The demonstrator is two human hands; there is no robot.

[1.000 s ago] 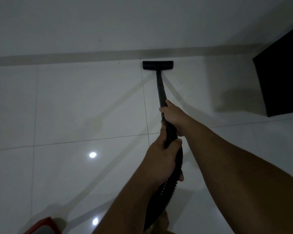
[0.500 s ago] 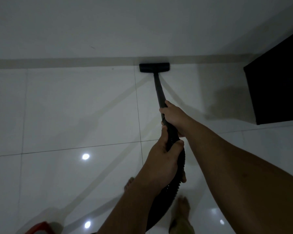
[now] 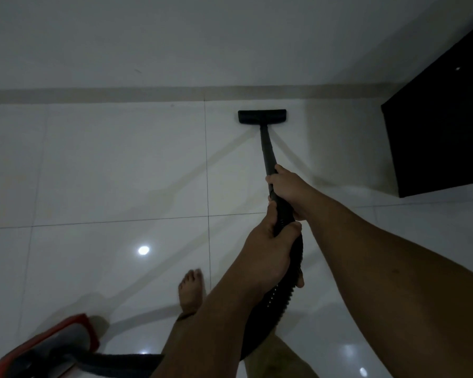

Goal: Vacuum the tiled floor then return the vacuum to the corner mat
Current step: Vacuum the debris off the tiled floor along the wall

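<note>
Hands (image 3: 268, 255) (image 3: 287, 186) gripping vac wand (image 3: 268, 154), nozzle (image 3: 262, 116) nr skirting

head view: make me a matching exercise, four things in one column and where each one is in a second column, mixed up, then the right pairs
Things:
1. floor head
2. right hand
3. left hand
4. red vacuum body

Places:
A. bottom left of the picture, on the tiles
B. on the tiles near the skirting, at the far end of the wand
C. gripping the wand, the farther hand
D. gripping where the wand meets the ribbed hose, the nearer hand

Pairs: 1-B, 2-C, 3-D, 4-A
</note>
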